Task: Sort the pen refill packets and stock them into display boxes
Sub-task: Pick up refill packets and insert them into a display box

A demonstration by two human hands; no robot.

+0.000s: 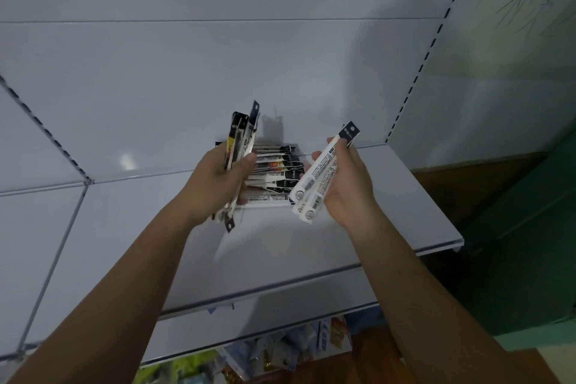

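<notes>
Forearms (118, 290) over white shelf (311, 246), packets (277, 171) piled by back panel (187, 87), green wall (514, 40)

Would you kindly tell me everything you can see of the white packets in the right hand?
The white packets are a few long, narrow sleeves, glossy like plastic, printed with text and barcodes, with round marks at their lower ends. One shows a black hang tab with a hole at the top. They are fanned slightly and tilted, top ends up and right. The right hand grips them, thumb across the front, above the shelf; nothing else touches them.
</notes>
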